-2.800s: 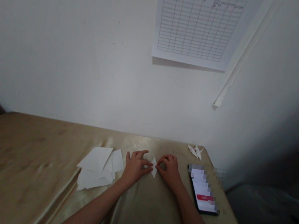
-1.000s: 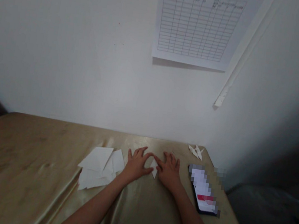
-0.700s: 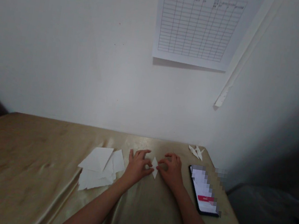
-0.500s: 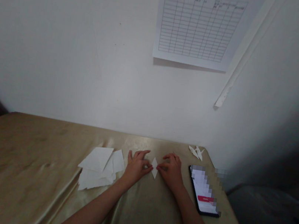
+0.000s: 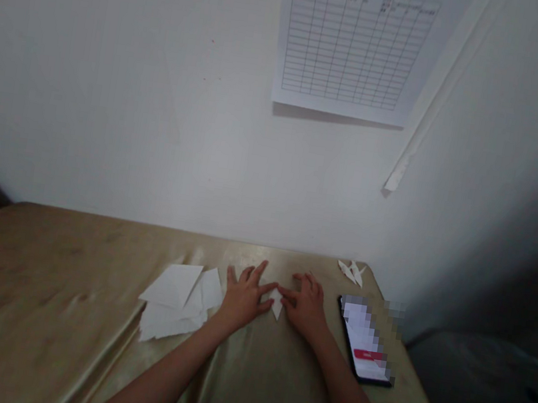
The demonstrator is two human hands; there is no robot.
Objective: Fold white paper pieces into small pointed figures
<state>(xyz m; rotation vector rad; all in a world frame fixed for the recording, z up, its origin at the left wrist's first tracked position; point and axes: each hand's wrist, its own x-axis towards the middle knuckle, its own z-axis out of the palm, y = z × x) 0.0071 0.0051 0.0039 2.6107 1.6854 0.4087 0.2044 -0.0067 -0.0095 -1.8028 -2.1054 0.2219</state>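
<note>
A small folded piece of white paper (image 5: 277, 305), pointed at its lower end, lies on the cloth-covered table between my two hands. My left hand (image 5: 245, 296) holds its left side with index finger and thumb, the other fingers spread upward. From the right, my right hand (image 5: 305, 303) grips it the same way, its index finger at the upper tip and its thumb lower down. Both index fingertips nearly meet and hide the top of the paper. To the left of my left hand is a loose pile of white paper sheets (image 5: 174, 312).
A phone (image 5: 363, 343) with a lit screen lies right of my right forearm. Small folded white paper pieces (image 5: 352, 273) rest near the table's back right corner. The wall behind carries a printed table sheet (image 5: 346, 51). Shiny tan cloth (image 5: 59, 285) covers the table.
Both index fingers have moved up to the paper's upper tip, while the thumbs stay lower at its sides. The left hand's fingers are spread wider. The view has shifted slightly.
</note>
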